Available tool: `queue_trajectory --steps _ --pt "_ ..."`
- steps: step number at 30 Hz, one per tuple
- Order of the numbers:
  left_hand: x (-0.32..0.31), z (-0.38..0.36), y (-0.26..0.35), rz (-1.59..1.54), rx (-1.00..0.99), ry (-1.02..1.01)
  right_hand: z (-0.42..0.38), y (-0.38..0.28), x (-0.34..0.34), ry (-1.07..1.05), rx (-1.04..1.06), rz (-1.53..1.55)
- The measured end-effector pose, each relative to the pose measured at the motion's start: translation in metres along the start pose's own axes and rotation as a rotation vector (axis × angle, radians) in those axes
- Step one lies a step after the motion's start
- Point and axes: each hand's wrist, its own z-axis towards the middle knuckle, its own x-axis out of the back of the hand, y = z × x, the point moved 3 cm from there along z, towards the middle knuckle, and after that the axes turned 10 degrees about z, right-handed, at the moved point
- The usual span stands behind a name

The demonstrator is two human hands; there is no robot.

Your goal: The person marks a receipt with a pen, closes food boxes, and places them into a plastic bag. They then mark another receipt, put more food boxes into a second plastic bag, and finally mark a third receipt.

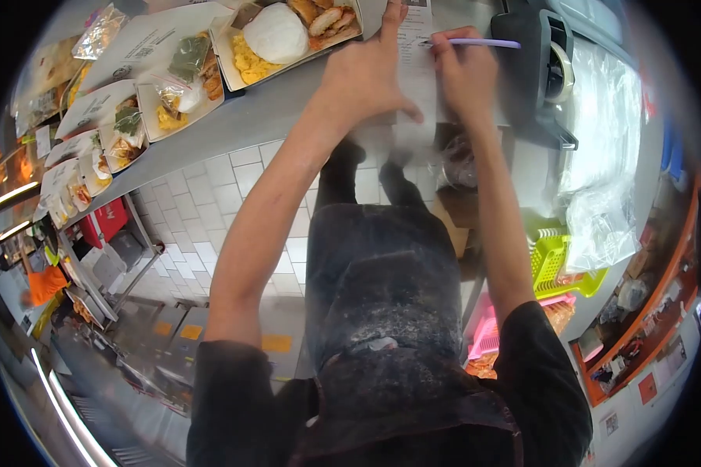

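Observation:
My left hand (362,82) is spread over the steel counter's edge, its fingers stretched out and its thumb apart, beside a long printed paper slip (415,66). My right hand (469,82) grips a purple pen (491,43), its tip on the slip. Just left of my left hand stands an open meal box (223,56). Inside it are a white dome of rice (276,34), yellow scrambled egg (251,61) and sliced fried meat (333,22).
Several more filled boxes line the counter (183,152) leftward, some with small bags on top. To the right are a black tape dispenser (533,70), clear plastic bags (604,124), a green basket (547,261) and a pink basket (484,327). White floor tiles (199,187) show below.

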Motion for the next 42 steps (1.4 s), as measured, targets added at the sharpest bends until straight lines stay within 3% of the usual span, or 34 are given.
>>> queue_trajectory --steps 1,2,5,6,8,9,12,13,14,16,17,18,20,21,23,24,26,30,32,34,35,36,37,38,39,40,41,42 --pt "-0.003 0.001 -0.001 0.014 0.004 0.002 -0.003 0.0 -0.005 -0.162 0.115 -0.021" --pt "-0.005 0.002 -0.001 0.057 0.01 0.024 -0.005 -0.001 -0.003 -0.152 0.117 -0.01" --pt "-0.008 0.005 0.001 0.11 0.005 0.023 -0.005 0.0 0.003 0.092 -0.002 0.075" --pt "-0.007 0.004 0.002 0.112 0.005 0.005 -0.008 0.0 0.003 0.088 -0.004 0.083" --pt "-0.004 0.002 0.003 0.134 0.007 -0.002 -0.02 -0.004 -0.006 -0.367 0.052 0.032" --pt "-0.005 0.001 0.004 0.149 0.003 -0.007 -0.018 0.004 -0.001 -0.237 0.108 -0.026" --pt "-0.006 0.002 0.004 0.161 -0.027 0.008 -0.015 0.005 -0.001 -0.111 0.141 0.064" --pt "-0.005 0.003 0.003 0.167 -0.026 0.009 -0.022 0.003 -0.004 -0.332 0.133 0.006" --pt "-0.004 0.002 0.004 0.203 -0.013 -0.029 -0.023 0.006 -0.003 -0.327 0.127 0.009" --pt "-0.004 0.001 0.007 0.241 -0.003 -0.063 -0.016 0.011 0.006 -0.046 0.126 0.005" --pt "-0.005 -0.001 0.008 0.258 -0.018 -0.057 -0.016 0.01 0.007 -0.012 0.094 0.08" --pt "-0.003 0.0 0.009 0.279 -0.036 -0.046 -0.017 0.007 0.008 -0.013 0.102 0.082" --pt "-0.006 0.0 0.007 0.287 -0.094 0.007 -0.027 0.002 0.004 -0.347 0.099 0.005" --pt "-0.007 0.0 0.006 0.288 -0.147 0.058 -0.027 0.005 0.006 -0.343 0.098 0.004" --pt "-0.009 0.0 0.005 0.285 -0.133 0.036 -0.021 0.007 0.015 -0.033 0.17 -0.019" --pt "-0.007 0.001 0.004 0.286 -0.123 0.016 -0.021 0.006 0.014 -0.034 0.18 -0.018" --pt "-0.013 0.003 0.001 0.293 -0.134 0.034 -0.035 0.005 0.009 -0.349 0.099 0.088" --pt "-0.031 0.008 -0.012 0.28 -0.109 0.053 -0.025 -0.009 0.022 -0.306 0.119 -0.058" --pt "-0.039 0.009 -0.019 0.2 -0.232 0.202 -0.023 -0.013 0.02 -0.313 0.035 -0.476" --pt "-0.022 -0.008 0.002 0.251 -0.278 0.257 -0.008 -0.025 0.027 -0.011 -0.038 -0.779" --pt "-0.025 -0.012 0.005 0.264 -0.26 0.286 -0.005 -0.033 0.027 0.034 -0.019 -0.669" --pt "-0.033 -0.015 0.004 0.374 -0.255 0.541 -0.005 -0.045 0.018 0.033 0.013 -0.662" --pt "-0.038 -0.02 0.003 0.479 -0.256 0.794 -0.007 -0.056 0.008 -0.027 0.098 -0.556" --pt "-0.042 -0.027 0.005 0.476 -0.256 0.813 -0.012 -0.064 0.001 -0.089 0.174 -0.456" --pt "-0.042 -0.033 0.002 0.375 -0.015 0.835 -0.015 -0.063 -0.002 -0.086 0.19 -0.47" --pt "-0.041 -0.039 -0.004 0.265 0.222 0.853 -0.017 -0.054 -0.011 -0.281 0.13 -0.632" --pt "-0.048 -0.04 -0.011 0.264 0.218 0.797 -0.017 -0.045 -0.018 -0.472 0.063 -0.797" --pt "-0.056 -0.043 -0.02 0.261 0.213 0.74 -0.014 -0.044 -0.02 -0.462 0.08 -0.821"
